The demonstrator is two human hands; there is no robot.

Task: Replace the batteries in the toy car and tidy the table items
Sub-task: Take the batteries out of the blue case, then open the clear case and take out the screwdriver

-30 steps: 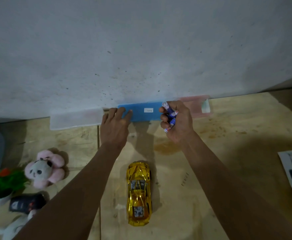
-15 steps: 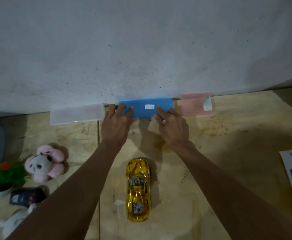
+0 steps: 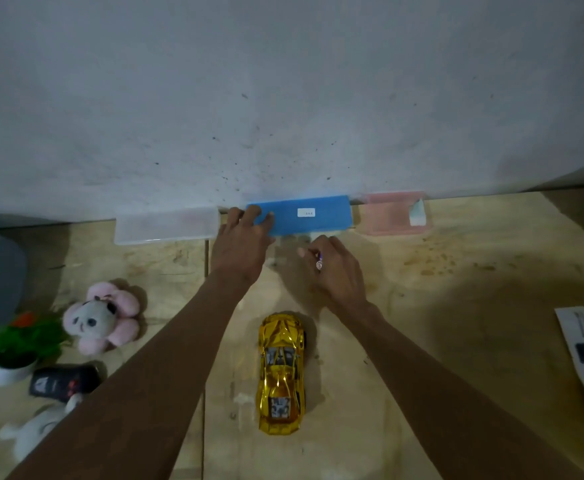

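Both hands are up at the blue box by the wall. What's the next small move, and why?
Probably draw the right hand back toward the gold toy car. The left hand rests on the blue box, whose lid looks shut; the right hand lies just short of it, with no battery showing.

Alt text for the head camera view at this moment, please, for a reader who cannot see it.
Two bare hands reach to a blue plastic box at the wall: the left hand rests on its left end, the right hand just in front. A shiny gold toy car lies between the forearms on the wooden table, a pink plush toy at left.
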